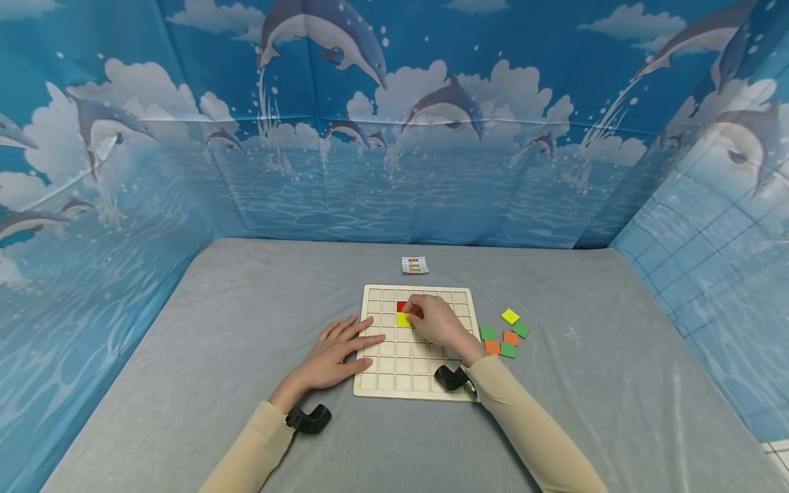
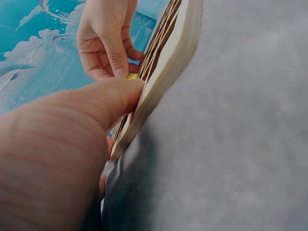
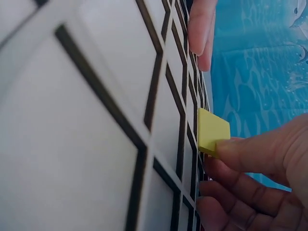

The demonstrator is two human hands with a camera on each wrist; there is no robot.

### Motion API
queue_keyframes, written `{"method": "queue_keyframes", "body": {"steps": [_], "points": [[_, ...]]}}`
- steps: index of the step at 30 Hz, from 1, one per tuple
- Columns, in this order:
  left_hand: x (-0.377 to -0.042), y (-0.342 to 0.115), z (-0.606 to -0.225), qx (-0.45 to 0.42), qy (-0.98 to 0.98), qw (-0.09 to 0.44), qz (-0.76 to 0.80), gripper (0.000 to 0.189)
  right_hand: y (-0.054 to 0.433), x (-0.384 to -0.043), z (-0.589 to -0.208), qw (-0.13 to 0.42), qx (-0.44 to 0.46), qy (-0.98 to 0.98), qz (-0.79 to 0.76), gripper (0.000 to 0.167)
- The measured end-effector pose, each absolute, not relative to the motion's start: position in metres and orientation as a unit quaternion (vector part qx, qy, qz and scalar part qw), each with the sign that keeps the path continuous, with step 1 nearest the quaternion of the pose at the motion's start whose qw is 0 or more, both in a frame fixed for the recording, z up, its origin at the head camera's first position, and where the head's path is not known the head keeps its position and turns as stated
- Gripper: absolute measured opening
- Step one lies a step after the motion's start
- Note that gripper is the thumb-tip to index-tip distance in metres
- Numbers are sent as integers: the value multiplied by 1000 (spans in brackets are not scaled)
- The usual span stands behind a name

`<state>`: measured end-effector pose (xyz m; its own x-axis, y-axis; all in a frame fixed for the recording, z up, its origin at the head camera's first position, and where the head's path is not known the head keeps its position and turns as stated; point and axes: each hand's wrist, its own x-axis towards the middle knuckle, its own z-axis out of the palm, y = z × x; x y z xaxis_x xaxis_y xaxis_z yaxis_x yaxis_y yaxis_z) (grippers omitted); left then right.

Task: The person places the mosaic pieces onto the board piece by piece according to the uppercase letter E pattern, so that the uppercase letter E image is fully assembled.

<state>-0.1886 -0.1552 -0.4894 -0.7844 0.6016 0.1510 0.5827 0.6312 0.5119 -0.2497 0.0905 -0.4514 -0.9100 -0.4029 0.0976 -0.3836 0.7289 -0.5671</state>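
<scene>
A pale wooden grid board point(image 1: 385, 382) lies on the grey cloth. My right hand point(image 1: 434, 320) is over its upper middle and pinches a yellow square tile point(image 3: 212, 131) between thumb and fingers. In the right wrist view that tile stands tilted up from the grid, its left edge right at the board. Just above it in the head view is a red tile point(image 1: 401, 306), partly covered by the fingers. My left hand point(image 1: 335, 352) rests at the board's left edge, fingers spread, some fingertips over the grid. The left wrist view shows its thumb point(image 2: 115, 94) against the board's side.
Right of the board lie several loose tiles, among them a yellow one point(image 1: 509, 316), a green one point(image 1: 520, 330) and an orange one point(image 1: 492, 347). Behind the board is a small card point(image 1: 415, 265) with a coloured grid pattern. Dolphin-print curtains point(image 1: 394, 185) surround the table.
</scene>
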Motion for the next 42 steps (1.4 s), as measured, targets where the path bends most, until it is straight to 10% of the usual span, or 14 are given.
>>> {"method": "queue_keyframes", "body": {"steps": [42], "points": [[-189, -155, -491, 331, 902, 5, 276, 47, 159, -218, -442, 17, -307, 880, -362, 13]]}}
